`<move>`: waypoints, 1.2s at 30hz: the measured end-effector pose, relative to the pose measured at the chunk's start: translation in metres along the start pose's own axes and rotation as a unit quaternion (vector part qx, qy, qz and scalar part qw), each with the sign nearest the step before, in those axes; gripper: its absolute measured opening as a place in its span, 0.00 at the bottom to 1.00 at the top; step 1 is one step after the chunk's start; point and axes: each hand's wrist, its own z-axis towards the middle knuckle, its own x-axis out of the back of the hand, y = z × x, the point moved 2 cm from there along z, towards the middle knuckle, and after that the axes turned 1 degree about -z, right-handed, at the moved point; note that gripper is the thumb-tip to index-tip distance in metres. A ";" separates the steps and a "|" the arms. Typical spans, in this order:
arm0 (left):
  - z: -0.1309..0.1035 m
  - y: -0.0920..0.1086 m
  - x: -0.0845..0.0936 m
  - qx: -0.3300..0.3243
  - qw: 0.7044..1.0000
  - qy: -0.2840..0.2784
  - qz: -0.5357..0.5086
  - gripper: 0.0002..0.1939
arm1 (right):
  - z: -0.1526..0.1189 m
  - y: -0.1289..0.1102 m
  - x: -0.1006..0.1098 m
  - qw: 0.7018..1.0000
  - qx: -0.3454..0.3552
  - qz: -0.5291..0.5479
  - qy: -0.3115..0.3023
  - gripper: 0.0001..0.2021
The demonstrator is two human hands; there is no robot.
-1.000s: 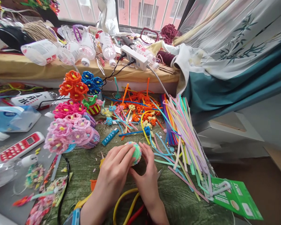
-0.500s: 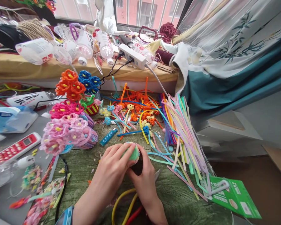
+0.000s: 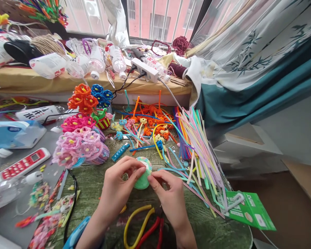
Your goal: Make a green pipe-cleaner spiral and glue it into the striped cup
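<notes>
A small round mint-green cup with a pastel, bumpy rim is held between my two hands above the green wood-grain table. My left hand pinches its upper left rim with thumb and fingers. At the cup's right side, my right hand grips the edge between thumb and forefinger. The cup is tilted, so part of its pale inside shows. Below the hands lie a yellow loop and red tool handles, partly covered by my right wrist.
Pipe-cleaner flowers in pots stand at the left, near a blue lighter. Straight pipe cleaners lie in a bundle at right, by a green packet. A power strip and bottles crowd the sill.
The hands have moved apart, from wrapping the cup to pinching its edges, and more of its green side now shows. The camera view has shifted slightly.
</notes>
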 end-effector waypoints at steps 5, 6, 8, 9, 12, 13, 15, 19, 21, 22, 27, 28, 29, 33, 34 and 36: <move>-0.012 -0.008 0.008 0.075 0.995 -0.047 -0.051 0.06 | -0.004 0.004 -0.005 0.999 -0.035 0.023 -0.014 0.13; -0.014 -0.011 0.010 0.092 0.993 -0.052 -0.059 0.06 | -0.004 0.006 -0.005 0.999 -0.039 0.031 -0.012 0.12; -0.016 -0.015 0.014 0.111 0.992 -0.027 -0.061 0.07 | -0.004 0.010 -0.005 0.999 -0.037 0.038 0.012 0.11; -0.015 -0.016 0.015 0.110 0.993 0.005 -0.050 0.08 | -0.004 0.013 -0.004 0.999 -0.031 0.032 0.030 0.11; -0.010 -0.016 0.017 0.076 0.991 0.108 0.009 0.08 | 0.000 0.020 -0.004 0.998 -0.004 -0.010 0.057 0.19; -0.008 -0.015 0.015 0.059 0.990 0.123 0.026 0.08 | 0.002 0.023 -0.005 0.998 0.004 -0.024 0.050 0.25; -0.002 -0.013 0.010 0.024 0.992 0.115 0.052 0.08 | 0.005 0.028 -0.010 0.999 0.012 -0.038 0.028 0.33; 0.007 -0.015 0.001 -0.035 0.991 0.055 0.119 0.07 | 0.007 0.031 -0.022 0.999 0.007 -0.039 0.010 0.34; 0.009 -0.018 0.000 -0.047 0.989 0.035 0.139 0.07 | 0.007 0.031 -0.025 0.999 0.006 -0.038 0.008 0.33; 0.010 -0.019 0.000 -0.049 0.988 0.027 0.144 0.07 | 0.007 0.031 -0.025 0.999 0.007 -0.038 0.007 0.33; 0.011 -0.019 0.000 -0.077 0.982 0.002 0.172 0.06 | 0.003 0.032 -0.026 0.998 0.037 -0.055 0.020 0.33; 0.010 -0.019 0.000 -0.089 0.979 0.000 0.183 0.06 | 0.002 0.032 -0.025 0.996 0.052 -0.067 0.030 0.32; 0.010 -0.018 0.000 -0.102 0.976 -0.001 0.194 0.06 | 0.000 0.032 -0.025 0.993 0.070 -0.082 0.041 0.31; 0.010 -0.022 -0.002 -0.127 0.966 -0.003 0.224 0.07 | -0.006 0.031 -0.022 0.970 0.168 -0.155 0.080 0.22; 0.010 -0.023 -0.003 -0.129 0.965 -0.002 0.227 0.07 | -0.007 0.031 -0.022 0.963 0.192 -0.170 0.087 0.20; 0.008 -0.027 -0.002 -0.135 0.963 0.000 0.234 0.08 | -0.009 0.031 -0.022 0.948 0.231 -0.193 0.102 0.18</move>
